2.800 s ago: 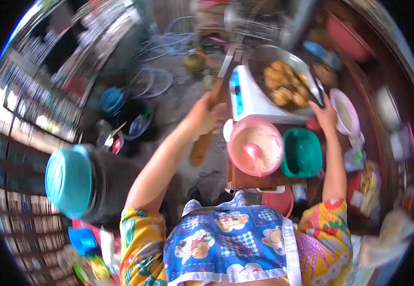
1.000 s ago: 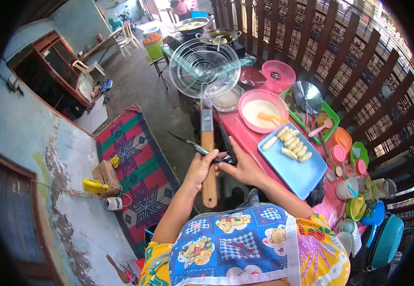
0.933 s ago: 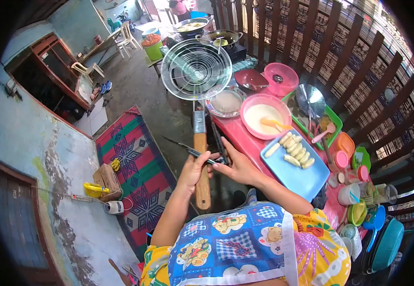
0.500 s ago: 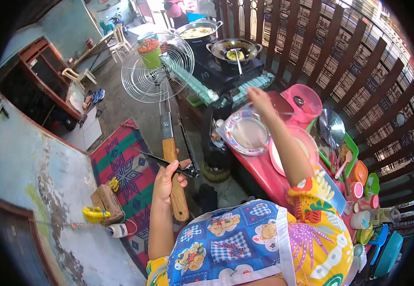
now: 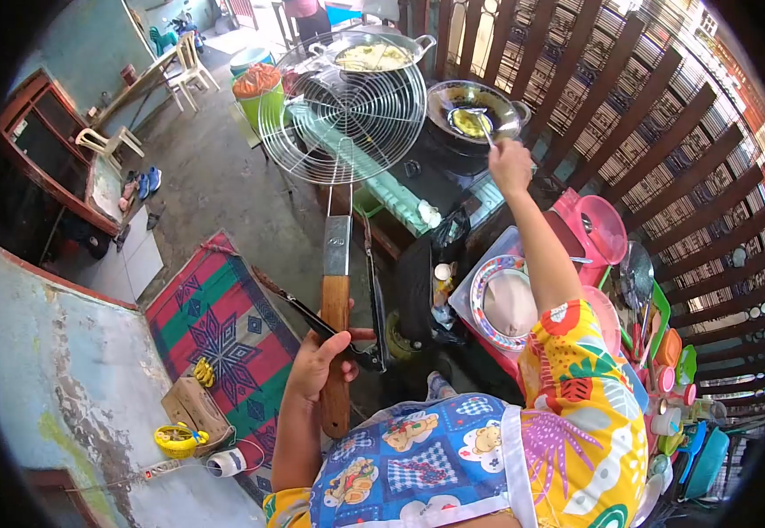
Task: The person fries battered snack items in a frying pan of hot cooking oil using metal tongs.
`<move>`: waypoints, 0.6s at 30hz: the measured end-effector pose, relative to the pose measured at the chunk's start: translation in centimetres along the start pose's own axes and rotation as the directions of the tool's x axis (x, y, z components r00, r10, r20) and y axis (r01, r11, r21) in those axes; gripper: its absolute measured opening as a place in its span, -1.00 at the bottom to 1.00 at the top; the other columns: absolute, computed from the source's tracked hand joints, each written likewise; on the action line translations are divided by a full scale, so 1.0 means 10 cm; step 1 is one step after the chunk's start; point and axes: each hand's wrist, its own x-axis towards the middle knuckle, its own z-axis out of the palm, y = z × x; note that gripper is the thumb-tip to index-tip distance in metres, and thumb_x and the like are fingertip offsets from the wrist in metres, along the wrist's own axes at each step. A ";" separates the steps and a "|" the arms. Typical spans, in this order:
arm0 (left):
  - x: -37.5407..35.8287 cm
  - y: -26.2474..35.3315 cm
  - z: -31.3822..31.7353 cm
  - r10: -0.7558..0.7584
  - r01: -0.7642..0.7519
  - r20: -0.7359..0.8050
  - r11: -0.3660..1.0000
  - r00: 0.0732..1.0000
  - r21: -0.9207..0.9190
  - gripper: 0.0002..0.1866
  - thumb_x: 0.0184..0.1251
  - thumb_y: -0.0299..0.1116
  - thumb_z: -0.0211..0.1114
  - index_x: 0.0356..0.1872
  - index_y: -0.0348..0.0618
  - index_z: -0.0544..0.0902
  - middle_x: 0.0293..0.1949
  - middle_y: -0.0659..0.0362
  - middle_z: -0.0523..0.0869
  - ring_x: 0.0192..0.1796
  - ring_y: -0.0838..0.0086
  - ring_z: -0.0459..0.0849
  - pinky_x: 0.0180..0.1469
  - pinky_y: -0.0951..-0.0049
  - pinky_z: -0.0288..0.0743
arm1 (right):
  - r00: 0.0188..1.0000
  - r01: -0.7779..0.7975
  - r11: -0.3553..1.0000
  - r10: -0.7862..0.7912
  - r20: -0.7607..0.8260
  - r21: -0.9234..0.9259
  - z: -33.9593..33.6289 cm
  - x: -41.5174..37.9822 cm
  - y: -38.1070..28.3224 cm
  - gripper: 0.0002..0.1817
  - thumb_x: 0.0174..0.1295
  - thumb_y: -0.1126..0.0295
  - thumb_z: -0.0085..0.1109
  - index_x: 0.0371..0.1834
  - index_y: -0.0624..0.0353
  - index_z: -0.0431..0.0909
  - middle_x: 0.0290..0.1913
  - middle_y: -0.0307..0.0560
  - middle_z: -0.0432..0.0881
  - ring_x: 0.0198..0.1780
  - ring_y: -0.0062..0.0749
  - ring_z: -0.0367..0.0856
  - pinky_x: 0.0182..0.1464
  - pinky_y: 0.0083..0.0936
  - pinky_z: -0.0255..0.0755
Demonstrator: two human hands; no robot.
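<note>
My left hand (image 5: 319, 363) is closed around the wooden handle of a large round wire skimmer (image 5: 344, 114) and also holds black metal tongs (image 5: 375, 290), their arms spread apart. The skimmer's coiled wire head is raised in front of the stove. My right hand (image 5: 512, 167) reaches forward, closed on the handle of a metal spatula (image 5: 486, 130). The spatula's far end is in a dark wok (image 5: 441, 99) by a yellow piece of food (image 5: 468, 122). Its exact head shape is hard to make out.
A second pan (image 5: 422, 46) with pale yellow food stands behind the skimmer. On the right, a plate (image 5: 479, 308) with a patterned rim, a pink basin (image 5: 605, 231) and several utensils crowd the table. A slatted wooden fence (image 5: 576, 97) runs alongside. A green bucket (image 5: 259, 107) stands at left.
My right hand has moved forward from above the table to the wok and taken the spatula's handle. The view has shifted; the skimmer and tongs stay in my left hand.
</note>
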 end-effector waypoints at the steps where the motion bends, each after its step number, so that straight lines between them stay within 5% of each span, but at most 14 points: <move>1: 0.04 0.01 -0.03 -0.014 0.015 0.034 1.000 0.999 -0.023 -0.43 0.21 -0.36 0.20 0.25 -0.02 0.24 -0.17 -0.03 0.63 -0.64 0.64 0.43 -0.58 0.58 0.38 | 0.989 0.000 0.993 -0.018 0.150 0.120 -0.01 -0.02 -0.18 -0.71 0.13 0.20 0.02 -0.41 0.26 0.48 -0.34 0.18 0.60 -0.27 0.09 0.57 -0.20 -0.06 0.41; 2: 0.06 0.01 -0.04 -0.021 0.023 0.031 0.999 0.999 -0.034 -0.43 0.21 -0.36 0.20 0.25 -0.02 0.24 -0.17 -0.03 0.63 -0.64 0.64 0.43 -0.58 0.58 0.38 | 0.962 0.051 0.977 -0.103 0.252 0.207 0.03 -0.13 -0.32 -0.71 0.17 0.20 -0.05 -0.40 0.23 0.47 -0.35 0.17 0.61 -0.28 0.10 0.58 -0.20 -0.06 0.42; 5: 0.16 0.07 -0.06 -0.031 0.033 0.023 0.996 0.999 -0.081 -0.43 0.21 -0.38 0.20 0.25 -0.02 0.23 -0.16 -0.01 0.63 -0.63 0.65 0.43 -0.58 0.59 0.38 | 0.798 0.224 0.971 -0.230 0.557 0.080 0.51 -0.37 -0.66 -0.71 0.18 0.16 -0.07 -0.31 0.17 0.47 -0.29 0.13 0.61 -0.22 0.05 0.60 -0.17 -0.10 0.46; 7: 0.19 0.06 -0.07 -0.021 0.022 0.025 0.998 0.999 -0.065 -0.43 0.21 -0.39 0.20 0.25 -0.03 0.22 -0.15 0.00 0.63 -0.62 0.65 0.43 -0.58 0.59 0.38 | 0.757 0.326 0.943 -0.298 0.581 0.059 0.90 -0.46 -0.78 -0.71 0.17 0.17 -0.03 -0.30 0.19 0.48 -0.29 0.08 0.62 -0.22 -0.07 0.62 -0.21 -0.20 0.50; 13: 0.19 0.00 -0.10 0.017 -0.020 -0.057 0.999 0.998 -0.049 -0.35 0.15 -0.35 0.26 0.27 -0.06 0.19 -0.18 -0.02 0.63 -0.63 0.63 0.45 -0.60 0.57 0.40 | 0.775 0.262 0.955 -0.122 0.620 -0.139 1.76 -0.45 -0.88 -0.63 0.13 0.07 0.08 -0.31 0.21 0.51 -0.33 0.06 0.65 -0.25 -0.18 0.66 -0.24 -0.31 0.53; 18: 0.18 -0.06 -0.11 0.018 -0.025 -0.110 0.998 0.994 -0.060 -0.32 0.13 -0.33 0.27 0.29 -0.09 0.18 -0.18 -0.02 0.62 -0.63 0.62 0.45 -0.63 0.56 0.40 | 0.817 0.228 0.950 -0.067 0.572 -0.214 1.94 -0.38 -0.92 -0.75 0.08 0.24 0.08 -0.33 0.20 0.56 -0.31 0.05 0.66 -0.25 -0.19 0.67 -0.23 -0.36 0.54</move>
